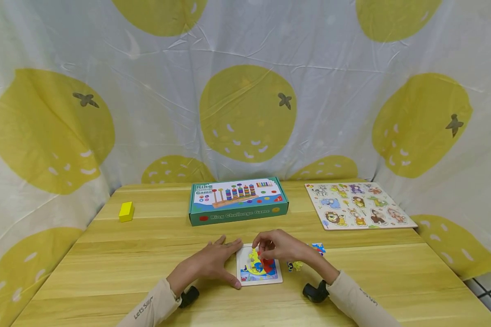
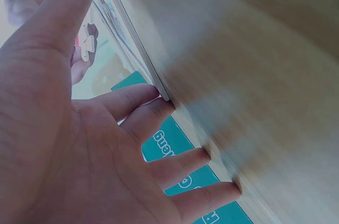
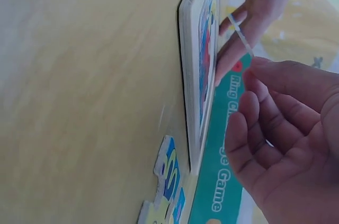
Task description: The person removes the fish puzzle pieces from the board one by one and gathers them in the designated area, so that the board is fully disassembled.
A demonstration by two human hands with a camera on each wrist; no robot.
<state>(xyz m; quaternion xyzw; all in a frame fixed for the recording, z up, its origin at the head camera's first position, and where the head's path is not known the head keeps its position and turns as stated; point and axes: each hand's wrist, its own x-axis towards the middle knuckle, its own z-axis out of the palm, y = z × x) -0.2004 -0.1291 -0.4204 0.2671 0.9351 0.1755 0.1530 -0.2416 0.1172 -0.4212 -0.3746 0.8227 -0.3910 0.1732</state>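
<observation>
A small jigsaw board (image 1: 263, 283) with a colourful sea picture lies flat near the table's front. My left hand (image 1: 212, 261) rests at its left side, fingers spread; in the left wrist view the fingertips (image 2: 167, 105) touch the board's edge and the table. Over the board, my right hand (image 1: 284, 247) pinches a thin puzzle piece (image 3: 241, 36) between thumb and finger. That piece is seen edge-on in the right wrist view, held clear of the board. Loose puzzle pieces (image 1: 296, 265) lie on the table to the board's right, partly behind the right forearm.
Behind the board stands a green Ring Challenge Game box (image 1: 237, 200). An animal puzzle board (image 1: 358, 206) lies at the back right, and a yellow block (image 1: 126, 211) at the back left. A lemon-patterned curtain (image 1: 331, 113) hangs behind the wooden table (image 1: 106, 259).
</observation>
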